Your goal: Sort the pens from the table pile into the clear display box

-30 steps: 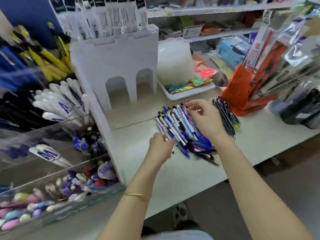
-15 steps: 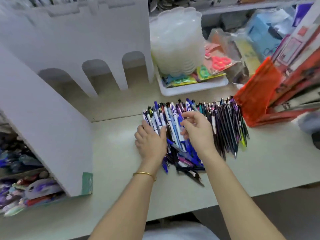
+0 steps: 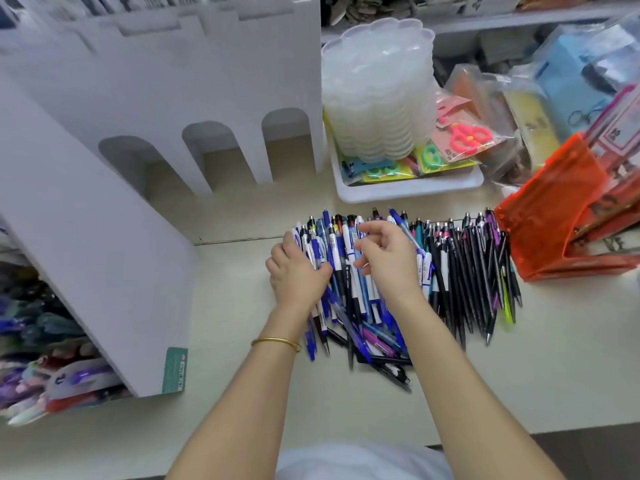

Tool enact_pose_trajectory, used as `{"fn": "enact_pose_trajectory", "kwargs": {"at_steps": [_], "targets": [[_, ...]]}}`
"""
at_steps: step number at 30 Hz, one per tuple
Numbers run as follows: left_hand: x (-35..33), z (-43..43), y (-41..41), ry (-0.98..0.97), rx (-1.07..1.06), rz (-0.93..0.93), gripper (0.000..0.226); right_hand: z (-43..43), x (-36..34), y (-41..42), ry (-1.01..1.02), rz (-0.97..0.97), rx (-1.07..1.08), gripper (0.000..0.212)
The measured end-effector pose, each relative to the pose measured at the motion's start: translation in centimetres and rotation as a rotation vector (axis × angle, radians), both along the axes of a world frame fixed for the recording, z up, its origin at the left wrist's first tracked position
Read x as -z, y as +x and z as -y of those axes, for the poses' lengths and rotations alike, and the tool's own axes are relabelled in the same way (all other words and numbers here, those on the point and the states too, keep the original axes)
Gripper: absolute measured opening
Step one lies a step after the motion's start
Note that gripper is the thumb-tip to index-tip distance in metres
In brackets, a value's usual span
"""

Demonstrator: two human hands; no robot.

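Cream table [image 3: 242, 393] held the pens [image 3: 460, 271] in a heap, with a white stand [image 3: 104, 254] and the box [image 3: 41, 382] left of them and shelves [image 3: 519, 19] behind. Left hand [image 3: 298, 271] curled round the heap's left edge. Right hand [image 3: 388, 261] hung half-curled over its middle, grip unclear.

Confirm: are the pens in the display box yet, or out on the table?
Out. The pens lie in a loose pile on the table, left hand and right hand at the pile.
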State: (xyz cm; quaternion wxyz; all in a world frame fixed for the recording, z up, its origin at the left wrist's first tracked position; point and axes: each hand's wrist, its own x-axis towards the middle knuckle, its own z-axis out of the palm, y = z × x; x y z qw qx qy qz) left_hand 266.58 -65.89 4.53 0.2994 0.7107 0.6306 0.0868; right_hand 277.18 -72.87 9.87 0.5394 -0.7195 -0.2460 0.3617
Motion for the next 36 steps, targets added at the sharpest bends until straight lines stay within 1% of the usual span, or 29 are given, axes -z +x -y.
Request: {"fn": "enact_pose_trajectory", "kwargs": {"at_steps": [4,14,17,22,27,36], "targets": [[-0.2,-0.5,0.3,-0.029,-0.013,-0.020,0.087,-0.9,0.3,0.0,-0.004,0.002,-0.013,0.024],[-0.1,-1.3,0.7,-0.027,-0.095,-0.045,0.092,-1.6,0.2,0.0,-0.011,0.009,-0.036,0.023],[0.1,-1.7,0.6,0.005,-0.098,-0.032,0.084,-1.5,0.3,0.0,-0.017,0.005,-0.047,0.025],[0.2,-2.2,0.6,0.019,-0.111,-0.073,0.067,-1.7,0.4,-0.1,-0.023,0.012,-0.052,0.026],[0.0,-2.8,0.2,0.039,-0.104,-0.047,0.054,-1.6,0.4,-0.3,-0.026,0.004,-0.069,0.028],[0.0,-2.4,0.1,0.049,-0.019,-0.051,0.045,-1.4,0.4,-0.4,-0.029,0.002,-0.055,0.027]]}}
